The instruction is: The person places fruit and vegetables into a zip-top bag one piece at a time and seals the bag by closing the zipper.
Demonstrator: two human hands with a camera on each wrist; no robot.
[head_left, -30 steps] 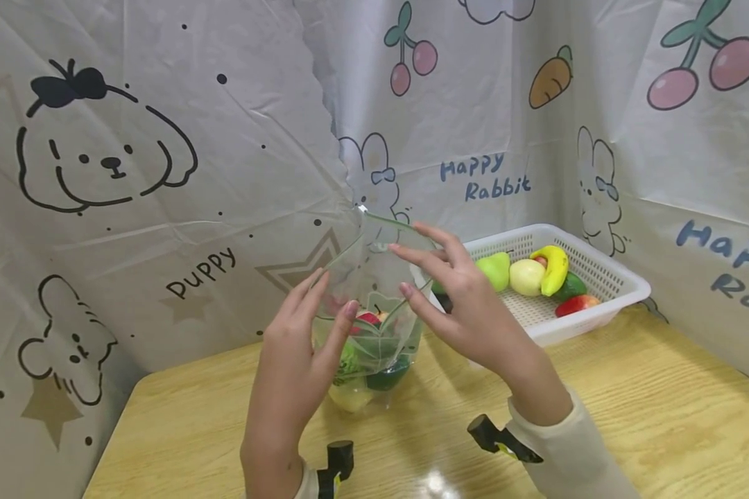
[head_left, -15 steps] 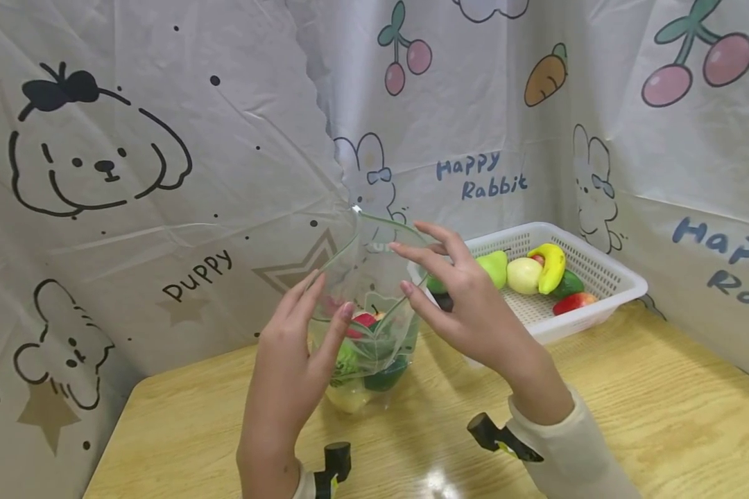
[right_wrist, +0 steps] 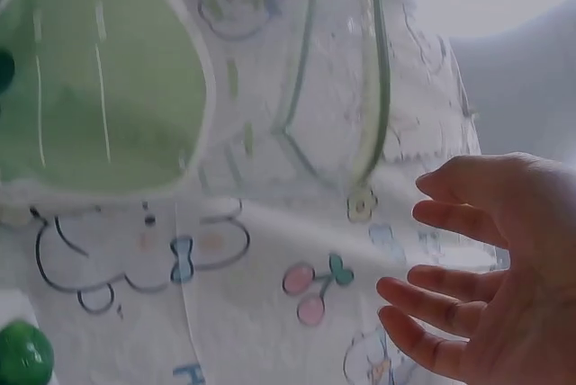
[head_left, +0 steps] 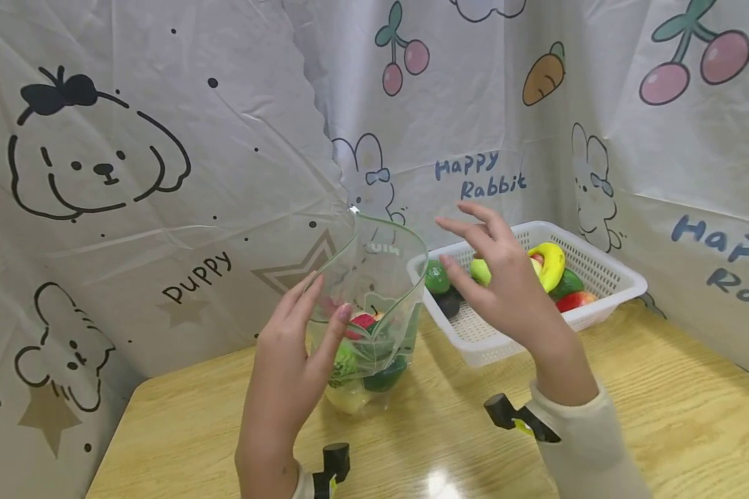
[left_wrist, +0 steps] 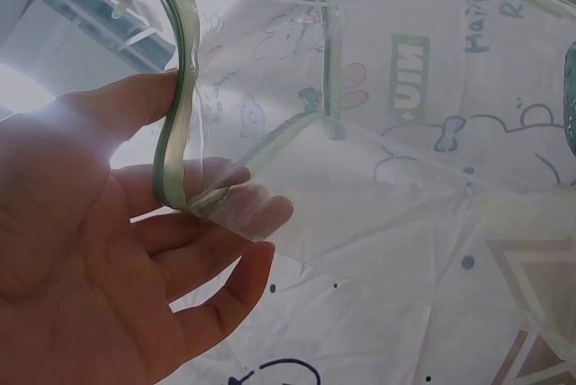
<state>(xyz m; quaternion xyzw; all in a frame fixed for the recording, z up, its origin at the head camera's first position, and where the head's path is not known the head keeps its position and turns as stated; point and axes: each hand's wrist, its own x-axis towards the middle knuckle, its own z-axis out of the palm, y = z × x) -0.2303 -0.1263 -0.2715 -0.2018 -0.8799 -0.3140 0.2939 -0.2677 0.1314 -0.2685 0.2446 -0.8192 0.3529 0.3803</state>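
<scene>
A clear zip bag point(head_left: 393, 277) with a green-edged mouth stands upright, its mouth spread wide. Through its walls show a red fruit point(head_left: 363, 323), a dark green piece point(head_left: 387, 375) and a pale yellow one point(head_left: 347, 398). My left hand point(head_left: 287, 360) holds the bag's left edge. In the left wrist view its thumb lies against the green zip point(left_wrist: 183, 106), with fingertips showing through the plastic. My right hand point(head_left: 508, 287) hovers over the basket's near left side, fingers spread and holding nothing. In the right wrist view it is apart from the bag's zip edge point(right_wrist: 382, 88).
A white perforated basket point(head_left: 474, 352) stands right of the bag. It contains a banana point(head_left: 554, 267), a green round piece point(head_left: 437, 278), a dark round piece point(head_left: 449, 305) and a red one point(head_left: 575, 301). Printed cloth point(head_left: 237, 159) walls the wooden table point(head_left: 181, 430) behind.
My right hand has let go of the bag's right rim and moved right, over the basket. The left hand keeps its place on the bag.
</scene>
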